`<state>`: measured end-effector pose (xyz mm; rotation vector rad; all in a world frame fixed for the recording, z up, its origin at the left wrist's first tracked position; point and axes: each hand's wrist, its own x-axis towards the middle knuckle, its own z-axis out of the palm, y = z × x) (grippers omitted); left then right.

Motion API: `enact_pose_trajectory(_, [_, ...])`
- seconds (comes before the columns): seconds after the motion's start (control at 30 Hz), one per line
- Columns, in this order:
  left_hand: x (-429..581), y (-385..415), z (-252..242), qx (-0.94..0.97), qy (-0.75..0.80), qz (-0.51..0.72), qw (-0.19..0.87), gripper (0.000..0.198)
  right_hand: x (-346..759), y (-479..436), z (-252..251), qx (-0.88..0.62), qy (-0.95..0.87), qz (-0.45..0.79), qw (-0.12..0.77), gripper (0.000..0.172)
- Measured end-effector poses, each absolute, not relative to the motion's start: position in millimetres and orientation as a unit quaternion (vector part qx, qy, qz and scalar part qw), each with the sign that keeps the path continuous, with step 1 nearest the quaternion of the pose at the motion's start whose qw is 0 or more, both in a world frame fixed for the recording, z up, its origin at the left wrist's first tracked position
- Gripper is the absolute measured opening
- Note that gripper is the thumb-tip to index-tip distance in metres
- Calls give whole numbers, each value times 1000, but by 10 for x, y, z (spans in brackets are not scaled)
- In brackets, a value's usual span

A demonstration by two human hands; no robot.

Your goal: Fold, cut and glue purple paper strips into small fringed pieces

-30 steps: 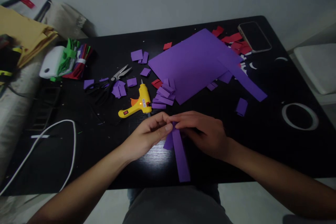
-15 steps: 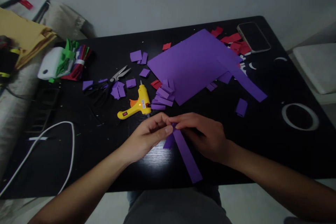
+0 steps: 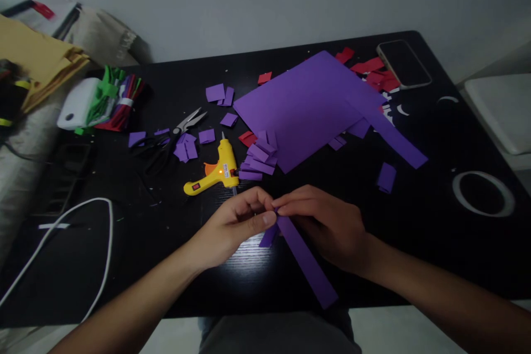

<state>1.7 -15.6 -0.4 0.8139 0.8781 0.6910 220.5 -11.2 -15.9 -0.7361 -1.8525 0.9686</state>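
Between my two hands is a purple paper strip (image 3: 307, 260), bent or folded at its upper end, with its long tail slanting down toward the table's front edge. My left hand (image 3: 234, 224) pinches that upper end between thumb and fingers. From the other side, my right hand (image 3: 326, 221) presses its fingertips on the same spot. A short purple piece (image 3: 269, 237) hangs below the left thumb; whether it belongs to the strip is hidden. Just beyond my left hand lies a yellow glue gun (image 3: 216, 170), its small light glowing. Folded purple paper pieces (image 3: 259, 157) are heaped beside its nozzle.
A large purple sheet (image 3: 307, 105) covers the table's middle, with another strip (image 3: 400, 141) on it. Scissors (image 3: 180, 130), red scraps (image 3: 375, 74), a phone (image 3: 404, 63) and a tape ring (image 3: 483, 193) lie around. A white cable (image 3: 110, 232) loops at left.
The strip's lower end has swung slightly to the right. Both hands keep their pinch at the fold, and the whole view has shifted a little.
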Motion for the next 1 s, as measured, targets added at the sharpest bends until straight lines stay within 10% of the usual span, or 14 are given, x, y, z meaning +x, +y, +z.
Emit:
enact_pose_trajectory(0.27, [-3,-151,-3,454,413,309,727,25,2155,-49,-96,-372,-671,471,435,17])
enact_pose_trajectory(0.37, [-76,-141,13,606,434,334,577,10,2147,-35,-87,-383,-612,539,434,21])
enact_pose_trajectory(0.53, [-198,-99,71,827,317,336,320,45,2145,-19,-68,-392,-560,614,394,19])
enact_pose_trajectory(1.0, [-206,-80,77,864,313,316,235,18,2145,20,-32,-386,-477,711,342,16])
